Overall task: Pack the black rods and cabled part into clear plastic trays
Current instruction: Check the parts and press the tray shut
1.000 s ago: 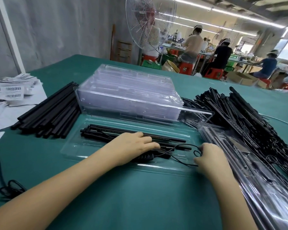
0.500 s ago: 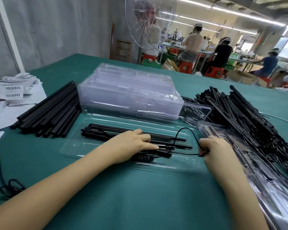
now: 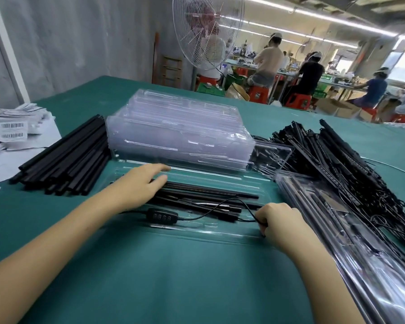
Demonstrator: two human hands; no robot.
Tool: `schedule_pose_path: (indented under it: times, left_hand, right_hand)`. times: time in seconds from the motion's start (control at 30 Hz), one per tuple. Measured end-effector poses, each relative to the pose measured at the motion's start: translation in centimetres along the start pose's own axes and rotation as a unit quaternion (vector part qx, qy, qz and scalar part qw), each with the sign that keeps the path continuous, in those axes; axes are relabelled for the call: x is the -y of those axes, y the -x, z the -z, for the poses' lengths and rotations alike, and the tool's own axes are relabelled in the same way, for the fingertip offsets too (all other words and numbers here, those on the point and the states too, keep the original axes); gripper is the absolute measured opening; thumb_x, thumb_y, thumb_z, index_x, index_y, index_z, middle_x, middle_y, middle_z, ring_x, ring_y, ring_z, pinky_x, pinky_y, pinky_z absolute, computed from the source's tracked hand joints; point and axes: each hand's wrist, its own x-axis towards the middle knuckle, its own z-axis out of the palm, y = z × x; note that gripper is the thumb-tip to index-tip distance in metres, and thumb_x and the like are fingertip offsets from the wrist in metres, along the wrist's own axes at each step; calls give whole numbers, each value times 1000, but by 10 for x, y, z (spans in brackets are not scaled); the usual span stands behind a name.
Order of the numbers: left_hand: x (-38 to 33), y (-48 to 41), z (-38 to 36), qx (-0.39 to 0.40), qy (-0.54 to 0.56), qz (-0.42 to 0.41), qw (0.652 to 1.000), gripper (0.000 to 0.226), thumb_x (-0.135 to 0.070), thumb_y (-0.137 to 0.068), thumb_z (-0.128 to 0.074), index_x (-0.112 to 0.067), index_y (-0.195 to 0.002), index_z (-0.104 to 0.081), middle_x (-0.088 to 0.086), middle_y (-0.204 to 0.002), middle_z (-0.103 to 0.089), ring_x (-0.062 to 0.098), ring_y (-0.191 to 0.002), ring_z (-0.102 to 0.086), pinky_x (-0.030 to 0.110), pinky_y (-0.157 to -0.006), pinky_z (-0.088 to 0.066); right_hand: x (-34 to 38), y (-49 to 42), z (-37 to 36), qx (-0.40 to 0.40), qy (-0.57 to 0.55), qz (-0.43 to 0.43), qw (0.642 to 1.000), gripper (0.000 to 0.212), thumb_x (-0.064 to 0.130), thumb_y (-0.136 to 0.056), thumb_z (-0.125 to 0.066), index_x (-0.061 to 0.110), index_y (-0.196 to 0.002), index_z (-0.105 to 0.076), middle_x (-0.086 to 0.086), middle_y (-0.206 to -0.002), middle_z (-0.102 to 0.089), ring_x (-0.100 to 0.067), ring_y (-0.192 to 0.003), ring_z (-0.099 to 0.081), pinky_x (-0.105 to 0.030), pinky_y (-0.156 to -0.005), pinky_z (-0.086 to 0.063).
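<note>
A clear plastic tray (image 3: 222, 232) lies open on the green table in front of me. Black rods (image 3: 211, 195) lie along its middle. A black cable runs over them from an inline controller (image 3: 162, 216) with small buttons near the tray's front edge. My left hand (image 3: 140, 183) is over the left end of the rods, fingers straight and reaching toward the tray's far side. My right hand (image 3: 278, 220) is at the tray's right end, its fingers curled around the black cable (image 3: 222, 206).
A stack of empty clear trays (image 3: 178, 132) stands behind. Loose black rods (image 3: 66, 160) lie at left, barcode labels (image 3: 12, 129) beyond them. Cabled black parts (image 3: 337, 160) are heaped at right, packed trays (image 3: 351, 242) in front. A fan (image 3: 208, 31) and seated workers are behind.
My left hand lifted off the controller and moved back over the rods, uncovering the controller. My right hand drew the cable toward the tray's right front corner.
</note>
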Motion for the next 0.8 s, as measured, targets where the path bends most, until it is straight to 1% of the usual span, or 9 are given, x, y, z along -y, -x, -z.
schedule_pose_path:
  times: [0.13,0.23,0.3,0.4,0.47,0.57,0.63,0.7,0.8]
  left_hand:
    - [12,14,-11,141,-162,12,977,55,-53,-98,-18,-38,-151,-10,-14,-158,0,14,-147,2,32,-117,1]
    - [18,23,-13,160,-202,8,966,62,-64,-85,4,-47,-144,8,-24,-150,16,7,-143,17,34,-115,10]
    - [20,23,-12,162,-200,3,966,58,-62,-86,4,-48,-141,12,-26,-148,17,4,-141,20,32,-114,12]
    - [21,17,-4,184,-197,-4,963,51,-45,-101,-15,-40,-149,3,-18,-155,12,10,-145,13,33,-116,7]
    - [20,14,3,190,-158,-6,969,52,-34,-104,-25,-34,-152,-4,-15,-158,3,9,-146,7,29,-116,3]
    - [16,14,6,114,-81,-7,990,46,-23,-103,-34,-29,-148,-27,-13,-155,-26,6,-143,-18,21,-114,-13]
    - [11,17,4,38,-78,-34,996,36,-23,-101,-41,-26,-136,-46,-12,-139,-47,5,-129,-39,21,-109,-26]
    - [5,20,1,5,-76,-82,994,22,-30,-96,-51,-34,-117,-58,-18,-115,-54,-1,-110,-42,25,-102,-34]
    - [-2,24,2,58,-65,-118,989,10,-46,-85,-62,-49,-93,-56,-23,-98,-49,-11,-98,-39,22,-90,-36]
  right_hand:
    - [-2,-4,-4,-22,8,-42,999,32,-8,-73,-43,15,-55,-29,-1,-56,-34,-25,-67,-36,-25,-56,-15]
    - [2,-3,-5,-28,7,-63,998,33,-6,-75,-45,15,-54,-30,1,-60,-33,-23,-73,-38,-28,-71,-22]
    - [4,-1,-4,-27,-7,-60,998,37,-6,-76,-47,18,-52,-31,5,-69,-34,-21,-81,-36,-31,-75,-25]
    - [5,0,0,-25,-48,-53,997,40,-8,-75,-51,24,-53,-48,6,-91,-48,-19,-96,-40,-33,-79,-30]
    - [2,-2,3,-12,-78,-42,996,38,-11,-76,-52,22,-68,-68,3,-102,-54,-20,-105,-46,-28,-80,-37]
    - [-4,-5,9,39,-73,-23,996,36,-6,-82,-53,20,-92,-76,1,-103,-57,-22,-109,-50,-21,-85,-45]
    - [-6,-3,9,62,-76,-32,995,35,-2,-83,-53,22,-96,-75,5,-95,-60,-21,-107,-54,-21,-84,-47]
    - [-7,-1,8,70,-84,-52,993,39,-5,-80,-48,21,-90,-76,1,-99,-66,-22,-105,-56,-23,-86,-48]
    - [-6,2,6,68,-111,-91,987,40,-4,-75,-44,27,-72,-70,-6,-98,-67,-27,-95,-60,-29,-83,-51]
